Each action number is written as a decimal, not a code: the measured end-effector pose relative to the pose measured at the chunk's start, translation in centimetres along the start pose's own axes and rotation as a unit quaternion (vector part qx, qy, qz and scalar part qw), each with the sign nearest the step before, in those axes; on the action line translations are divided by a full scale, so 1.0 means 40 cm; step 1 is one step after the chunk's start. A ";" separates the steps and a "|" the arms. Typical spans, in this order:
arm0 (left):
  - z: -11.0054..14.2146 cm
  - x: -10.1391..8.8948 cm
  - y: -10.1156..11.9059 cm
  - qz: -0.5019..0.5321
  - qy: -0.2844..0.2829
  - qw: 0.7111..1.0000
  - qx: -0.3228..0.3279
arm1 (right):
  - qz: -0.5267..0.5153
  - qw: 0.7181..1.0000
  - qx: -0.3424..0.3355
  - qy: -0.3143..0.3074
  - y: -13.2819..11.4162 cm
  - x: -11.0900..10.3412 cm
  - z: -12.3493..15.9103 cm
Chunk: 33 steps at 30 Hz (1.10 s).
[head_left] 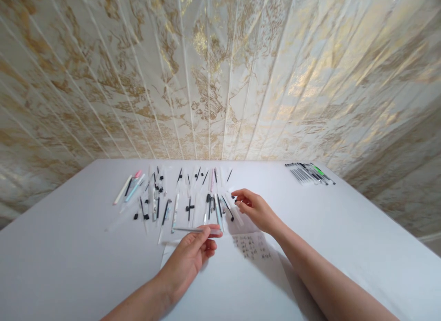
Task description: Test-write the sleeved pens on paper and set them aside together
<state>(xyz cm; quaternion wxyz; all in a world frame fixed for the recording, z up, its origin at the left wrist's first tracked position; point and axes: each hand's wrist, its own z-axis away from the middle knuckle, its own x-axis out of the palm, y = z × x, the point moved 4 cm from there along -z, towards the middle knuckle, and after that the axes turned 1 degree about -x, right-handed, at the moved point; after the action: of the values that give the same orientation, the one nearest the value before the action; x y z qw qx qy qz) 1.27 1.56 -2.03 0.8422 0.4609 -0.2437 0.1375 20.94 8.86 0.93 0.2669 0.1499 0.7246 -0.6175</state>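
My left hand (195,252) grips a slim pen barrel (214,231) between thumb and fingers. A thin grey length of it points left, over the top edge of a paper sheet (220,284). To the right, my right hand (254,209) has its thumb and forefinger closed around a small black pen cap (235,201), just above the table. Beyond both hands lie loose pen parts: dark refills (158,208), clear barrels, black caps (146,216) and a light-blue patterned pen (218,211).
A row of black-tipped pens (306,174), one with a green label, lies at the back right of the white table (361,238). Pink, cream and blue pens (134,187) lie at the left. Handwriting (251,246) covers the sheet's upper right. A gold-patterned curtain (206,82) hangs behind.
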 end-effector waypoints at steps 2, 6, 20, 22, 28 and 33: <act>-0.002 -0.001 0.000 0.013 -0.001 1.000 -0.002 | -0.107 0.992 0.017 -0.070 -0.029 0.030 0.017; -0.002 -0.004 0.000 0.033 -0.001 0.999 -0.002 | -0.216 0.968 0.033 -0.121 -0.068 0.067 0.043; -0.008 -0.010 0.000 0.080 0.010 0.997 0.003 | -0.301 0.941 0.075 -0.134 -0.079 0.099 0.060; -0.008 -0.010 0.001 0.082 0.012 0.997 0.003 | -0.291 0.944 0.075 -0.134 -0.078 0.100 0.060; -0.006 -0.013 -0.002 0.080 0.015 0.997 0.001 | -0.287 0.946 0.060 -0.134 -0.074 0.106 0.060; -0.009 -0.015 -0.004 0.076 0.023 0.997 0.004 | -0.269 0.954 0.054 -0.123 -0.076 0.109 0.066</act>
<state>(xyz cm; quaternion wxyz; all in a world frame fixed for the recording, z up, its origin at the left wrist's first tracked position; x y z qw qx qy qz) 0.93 1.77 -2.63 0.8328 0.4411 -0.2583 0.2126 16.28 5.20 0.65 0.1696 -0.1129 0.6651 -0.7184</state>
